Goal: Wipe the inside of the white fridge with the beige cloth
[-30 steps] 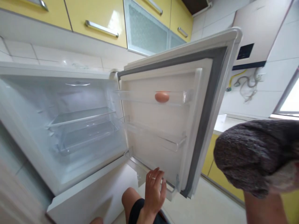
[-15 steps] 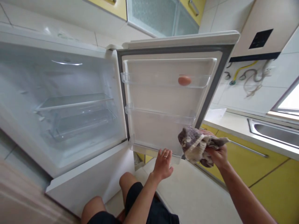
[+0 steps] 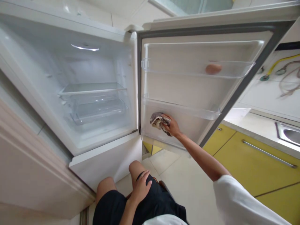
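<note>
A crumpled brown-and-white cloth (image 3: 157, 120) is bunched in my right hand (image 3: 172, 126), at the inner face of the open fridge door (image 3: 173, 90). The hand is between the middle door shelf (image 3: 182, 107) and the bottom door shelf (image 3: 164, 142), toward the hinge side. Whether the cloth presses on the panel I cannot tell for sure. My left hand (image 3: 141, 187) lies on my thigh over the black shorts, fingers extended, holding nothing. An egg (image 3: 213, 68) sits in the top door shelf.
Left of the door is the fridge compartment (image 3: 91, 67) with a glass shelf (image 3: 92, 88) and a clear drawer (image 3: 100, 111). Yellow cabinets (image 3: 255, 162) stand at right under a counter with a metal sink (image 3: 289, 134). A beige panel (image 3: 35, 175) borders the left side.
My right hand has moved left with the cloth, from the door's outer edge to its inner panel. My left hand has left the bottom door shelf and come down onto my thigh.
</note>
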`<control>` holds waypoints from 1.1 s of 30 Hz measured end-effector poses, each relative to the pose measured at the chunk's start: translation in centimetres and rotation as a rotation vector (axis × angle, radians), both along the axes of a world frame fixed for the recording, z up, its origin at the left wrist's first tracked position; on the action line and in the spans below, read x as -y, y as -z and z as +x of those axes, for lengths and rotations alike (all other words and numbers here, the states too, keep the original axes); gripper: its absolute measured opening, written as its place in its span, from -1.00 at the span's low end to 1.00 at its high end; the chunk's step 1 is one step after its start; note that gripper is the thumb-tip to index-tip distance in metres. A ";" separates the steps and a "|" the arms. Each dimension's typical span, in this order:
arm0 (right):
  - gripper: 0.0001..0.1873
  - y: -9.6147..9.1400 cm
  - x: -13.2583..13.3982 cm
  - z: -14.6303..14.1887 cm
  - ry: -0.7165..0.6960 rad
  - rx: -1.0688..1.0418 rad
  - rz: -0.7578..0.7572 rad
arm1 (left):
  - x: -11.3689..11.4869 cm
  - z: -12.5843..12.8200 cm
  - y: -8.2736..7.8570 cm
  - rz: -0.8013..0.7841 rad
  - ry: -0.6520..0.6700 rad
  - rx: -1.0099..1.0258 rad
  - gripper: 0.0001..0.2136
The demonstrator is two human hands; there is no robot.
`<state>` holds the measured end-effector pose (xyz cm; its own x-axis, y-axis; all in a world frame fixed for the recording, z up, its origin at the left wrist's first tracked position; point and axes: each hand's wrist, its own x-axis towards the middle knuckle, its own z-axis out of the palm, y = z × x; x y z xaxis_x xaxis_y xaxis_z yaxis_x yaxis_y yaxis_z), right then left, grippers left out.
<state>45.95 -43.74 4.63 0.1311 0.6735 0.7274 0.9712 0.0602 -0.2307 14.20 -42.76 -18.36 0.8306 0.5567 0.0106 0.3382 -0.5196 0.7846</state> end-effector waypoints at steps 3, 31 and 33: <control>-0.51 1.1 -5.5 -2.0 -0.049 0.059 -0.182 | -1.0 -3.2 4.4 -0.051 -0.127 -0.047 -0.48; -0.69 1.3 -6.0 -0.4 -0.062 -0.003 -1.248 | -1.1 -6.7 11.4 -0.162 -0.372 -0.015 -0.71; -0.72 1.2 -3.5 0.6 -0.046 -0.025 -1.278 | -1.1 -6.7 11.3 -0.179 -0.376 -0.001 -0.72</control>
<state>46.50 -40.19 3.44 0.0930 0.8931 -0.4401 0.9688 -0.1833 -0.1671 7.50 -41.62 -29.64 0.5689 0.8144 -0.1146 0.4795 -0.2152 0.8507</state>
